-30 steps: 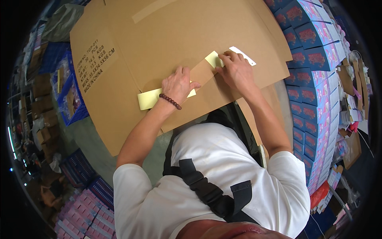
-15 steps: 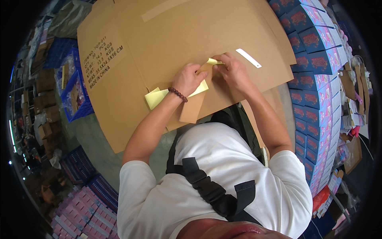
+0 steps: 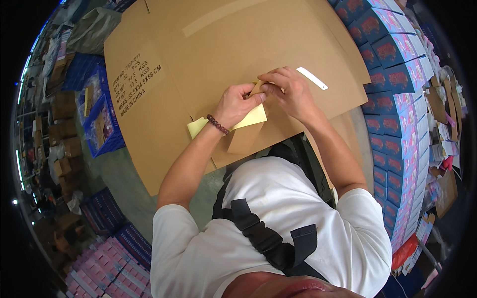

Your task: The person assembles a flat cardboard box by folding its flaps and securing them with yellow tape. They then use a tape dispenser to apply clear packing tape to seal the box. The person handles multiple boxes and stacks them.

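Observation:
Over a large flattened cardboard carton (image 3: 223, 54), my two hands meet at a small folded piece of card (image 3: 256, 88), brown on the face with a yellow edge. My left hand (image 3: 234, 106), with a beaded bracelet at its wrist, pinches the piece from the left. On its other side, the fingers of my right hand (image 3: 289, 91) are closed on it too, partly hiding it. Under my left hand and wrist lies yellow paper (image 3: 256, 115). A brown cardboard piece (image 3: 243, 140) lies below that paper, close to the carton's near edge.
A white strip (image 3: 312, 78) with a small hole lies right of my right hand. Blue and pink boxes (image 3: 392, 79) are stacked high along the right. Blue crates (image 3: 103, 119) stand at the left, with pink packages (image 3: 107, 268) at lower left.
My hands have come closer together around the small piece. Its brown face now shows where yellow showed before. The whole view has shifted slightly.

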Demonstrator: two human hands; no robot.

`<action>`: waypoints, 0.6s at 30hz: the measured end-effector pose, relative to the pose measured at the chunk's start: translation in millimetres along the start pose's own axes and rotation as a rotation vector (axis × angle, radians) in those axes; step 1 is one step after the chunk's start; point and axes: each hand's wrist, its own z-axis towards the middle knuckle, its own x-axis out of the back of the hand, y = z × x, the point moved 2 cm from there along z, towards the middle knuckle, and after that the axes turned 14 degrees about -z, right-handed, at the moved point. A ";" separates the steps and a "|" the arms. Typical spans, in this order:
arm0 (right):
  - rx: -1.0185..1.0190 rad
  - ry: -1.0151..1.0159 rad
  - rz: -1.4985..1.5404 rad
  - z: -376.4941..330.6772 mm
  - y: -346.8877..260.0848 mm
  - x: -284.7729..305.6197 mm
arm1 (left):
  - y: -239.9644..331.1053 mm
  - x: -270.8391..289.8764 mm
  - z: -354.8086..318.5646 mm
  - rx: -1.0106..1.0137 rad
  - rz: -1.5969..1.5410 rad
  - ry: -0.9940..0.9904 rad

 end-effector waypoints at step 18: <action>0.036 -0.059 0.033 5.3 -9.4 9.0 | 14.6 6.6 -13.9 -0.070 -0.133 0.122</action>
